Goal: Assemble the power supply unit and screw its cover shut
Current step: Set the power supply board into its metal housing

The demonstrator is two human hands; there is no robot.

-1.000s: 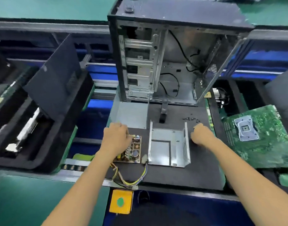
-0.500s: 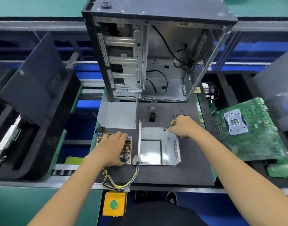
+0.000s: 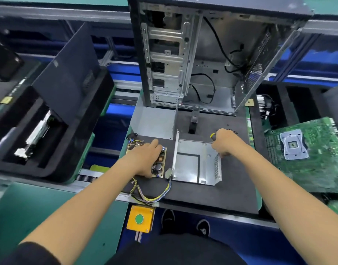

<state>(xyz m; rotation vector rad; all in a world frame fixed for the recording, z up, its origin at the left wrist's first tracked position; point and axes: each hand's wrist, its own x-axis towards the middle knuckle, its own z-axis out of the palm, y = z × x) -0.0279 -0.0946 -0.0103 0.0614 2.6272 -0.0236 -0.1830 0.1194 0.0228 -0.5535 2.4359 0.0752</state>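
While the left hand [image 3: 145,159] rests flat on the PSU circuit board [image 3: 158,161], the right hand [image 3: 226,142] grips a screwdriver [image 3: 213,135]; looks like the board goes into the metal housing [image 3: 191,163] next.

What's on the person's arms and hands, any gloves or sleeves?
No gloves: the left hand and right hand are bare, as are both forearms. No watch, rings or wrist strap show. A dark short sleeve edge covers the left upper arm at the frame's bottom.

Bright, even overhead light, pretty soft shadows

Wide-angle bends the edges hard, the left side smears into blur, and the metal tray [image 3: 195,161] shows some mild glare.
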